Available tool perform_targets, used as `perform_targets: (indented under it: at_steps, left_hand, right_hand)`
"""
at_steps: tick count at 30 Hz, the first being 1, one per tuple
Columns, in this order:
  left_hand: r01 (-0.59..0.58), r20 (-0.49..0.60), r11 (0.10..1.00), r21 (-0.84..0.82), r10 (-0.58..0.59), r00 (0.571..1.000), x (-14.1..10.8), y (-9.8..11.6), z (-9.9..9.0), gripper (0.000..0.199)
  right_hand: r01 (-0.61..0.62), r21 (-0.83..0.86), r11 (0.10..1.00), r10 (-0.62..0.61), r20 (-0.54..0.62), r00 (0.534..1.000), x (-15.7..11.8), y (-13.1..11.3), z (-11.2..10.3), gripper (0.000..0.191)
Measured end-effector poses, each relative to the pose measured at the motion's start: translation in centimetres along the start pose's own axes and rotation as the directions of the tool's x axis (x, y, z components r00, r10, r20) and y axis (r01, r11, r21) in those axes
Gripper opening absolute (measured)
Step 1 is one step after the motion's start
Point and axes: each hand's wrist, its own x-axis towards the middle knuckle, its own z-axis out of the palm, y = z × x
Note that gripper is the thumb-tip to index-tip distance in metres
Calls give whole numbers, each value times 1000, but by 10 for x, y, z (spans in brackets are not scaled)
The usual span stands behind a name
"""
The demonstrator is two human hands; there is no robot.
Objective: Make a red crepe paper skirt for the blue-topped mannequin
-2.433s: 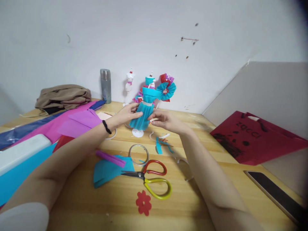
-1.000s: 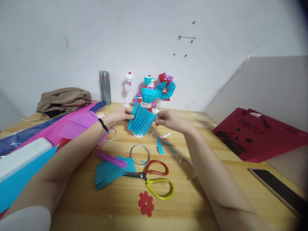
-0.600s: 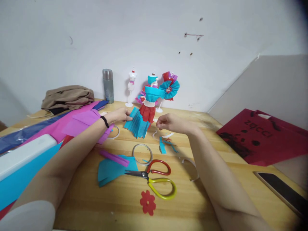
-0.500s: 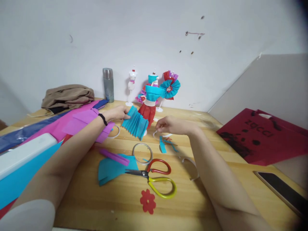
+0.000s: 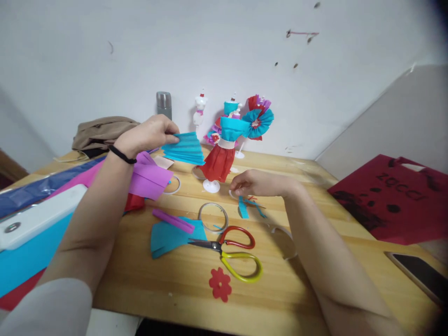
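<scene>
My left hand pinches one end of a pleated blue crepe paper piece, which hangs to the left of a small dress form wearing a blue top and red skirt. Right of the form's white base, my right hand has its fingers curled at a strip of clear or white tape that is hard to make out. Blue paper scraps lie just below it. Open scissors with red and yellow handles rest partly over flat blue paper. A red paper flower lies in front.
At the back stand a grey flask, a white dress form and paper flowers. Purple paper and a tape roll lie nearer. A red bag and a phone are at right.
My left hand has risen up and left with the pleated blue paper, away from the red skirt. The camera view has shifted slightly; my right hand stays almost where it was.
</scene>
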Motion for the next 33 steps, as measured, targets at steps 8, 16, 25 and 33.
perform_targets:
  at_steps: [8,16,25,33]
  left_hand:
    - [-93,327,908,410,-51,943,-5,13,-1,15]
    - [-1,430,927,376,-173,886,5,-16,4,44]
    - [133,307,763,633,-405,861,25,-62,61,26]
    - [207,194,715,667,-436,879,29,-87,78,43]
  right_hand:
    - [-62,-89,994,74,128,989,1,-8,2,21]
    - [6,-79,997,10,198,980,12,-12,9,20]
    - [-79,-110,991,96,151,984,14,-1,12,18]
    - [-57,-98,994,73,169,983,16,-16,12,13]
